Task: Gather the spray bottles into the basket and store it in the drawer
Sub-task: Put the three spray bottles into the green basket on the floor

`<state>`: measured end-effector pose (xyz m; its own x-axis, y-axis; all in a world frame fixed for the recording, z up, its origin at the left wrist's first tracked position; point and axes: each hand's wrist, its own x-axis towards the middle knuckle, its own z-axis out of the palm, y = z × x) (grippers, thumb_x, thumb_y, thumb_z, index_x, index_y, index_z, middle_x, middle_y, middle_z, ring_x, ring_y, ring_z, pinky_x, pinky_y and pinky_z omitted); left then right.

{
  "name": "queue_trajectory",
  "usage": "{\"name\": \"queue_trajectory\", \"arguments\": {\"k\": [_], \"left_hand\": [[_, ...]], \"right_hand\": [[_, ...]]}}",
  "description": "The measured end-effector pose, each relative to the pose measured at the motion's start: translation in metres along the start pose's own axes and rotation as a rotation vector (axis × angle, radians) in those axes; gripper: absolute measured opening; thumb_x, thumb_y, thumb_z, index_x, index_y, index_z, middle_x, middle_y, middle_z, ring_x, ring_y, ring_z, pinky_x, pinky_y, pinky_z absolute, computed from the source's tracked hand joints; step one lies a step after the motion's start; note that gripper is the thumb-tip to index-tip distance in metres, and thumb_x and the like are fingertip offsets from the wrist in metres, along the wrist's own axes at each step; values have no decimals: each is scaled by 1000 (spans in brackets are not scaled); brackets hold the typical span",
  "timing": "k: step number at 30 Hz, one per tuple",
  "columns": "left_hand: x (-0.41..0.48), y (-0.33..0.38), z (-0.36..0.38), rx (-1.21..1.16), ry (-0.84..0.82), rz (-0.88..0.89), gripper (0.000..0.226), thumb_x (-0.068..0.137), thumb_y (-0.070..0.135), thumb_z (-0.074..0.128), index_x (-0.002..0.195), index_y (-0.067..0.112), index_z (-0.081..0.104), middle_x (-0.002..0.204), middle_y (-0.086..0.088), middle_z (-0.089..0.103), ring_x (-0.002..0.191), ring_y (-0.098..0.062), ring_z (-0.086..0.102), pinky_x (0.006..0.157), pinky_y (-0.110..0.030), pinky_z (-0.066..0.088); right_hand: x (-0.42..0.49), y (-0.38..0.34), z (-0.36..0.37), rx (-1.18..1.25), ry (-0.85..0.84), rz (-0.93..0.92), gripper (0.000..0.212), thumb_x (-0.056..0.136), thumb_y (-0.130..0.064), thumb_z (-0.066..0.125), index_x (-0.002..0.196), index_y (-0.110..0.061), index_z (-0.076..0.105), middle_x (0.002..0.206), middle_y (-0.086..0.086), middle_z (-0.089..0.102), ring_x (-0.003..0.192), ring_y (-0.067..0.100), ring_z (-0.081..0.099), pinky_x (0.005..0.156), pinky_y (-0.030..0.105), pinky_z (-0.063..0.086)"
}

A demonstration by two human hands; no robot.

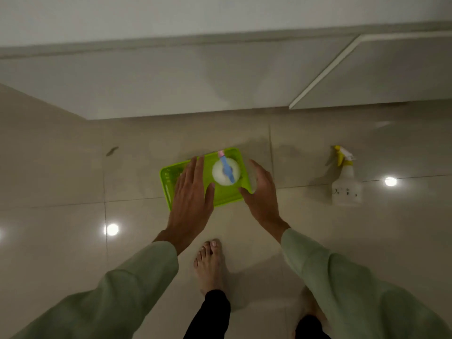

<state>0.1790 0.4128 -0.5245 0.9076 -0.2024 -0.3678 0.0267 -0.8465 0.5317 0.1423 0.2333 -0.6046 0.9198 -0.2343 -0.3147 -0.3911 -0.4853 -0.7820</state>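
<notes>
A lime-green rectangular basket (171,177) lies on the tiled floor (61,192), its long axis running from 8 toward 2 o'clock. Inside stands a white spray bottle (220,177) with a blue trigger head pointing toward 11 o'clock. Both hands hover open above it, left hand (190,192) flat, right hand (263,192) loosely curled, neither holding anything. A second white bottle (346,184), yellow-headed, stands at 3 o'clock, well apart.

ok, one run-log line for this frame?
basket: on floor | blue-trigger bottle: in basket | yellow-trigger bottle: on floor, outside | left hand, right hand: open over basket | storing: not done
</notes>
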Motion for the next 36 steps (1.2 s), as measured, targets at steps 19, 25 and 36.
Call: {"name": "queue_trajectory", "arguments": {"k": [19,25,36], "left_hand": [[71,222,214,25,-235,163,61,102,35,42,156,15,19,160,-10,32,147,-25,31,121,-38,23],[96,222,271,37,-232,158,63,102,34,43,156,14,18,159,-9,33,145,-25,33,118,-36,26],[47,201,197,-5,-164,94,64,102,36,44,156,17,16,160,-8,32,146,-24,32,117,-32,24]], "right_hand": [[55,215,-257,-111,85,562,74,88,-45,68,147,-14,36,148,11,46,138,32,39,109,46,38],[87,275,-231,110,36,701,45,80,-42,72,109,-16,49,113,5,61,99,27,60,76,36,49],[47,186,-231,478,-31,599,23,75,-7,74,96,-13,66,85,1,66,74,17,62,66,29,48]]}}
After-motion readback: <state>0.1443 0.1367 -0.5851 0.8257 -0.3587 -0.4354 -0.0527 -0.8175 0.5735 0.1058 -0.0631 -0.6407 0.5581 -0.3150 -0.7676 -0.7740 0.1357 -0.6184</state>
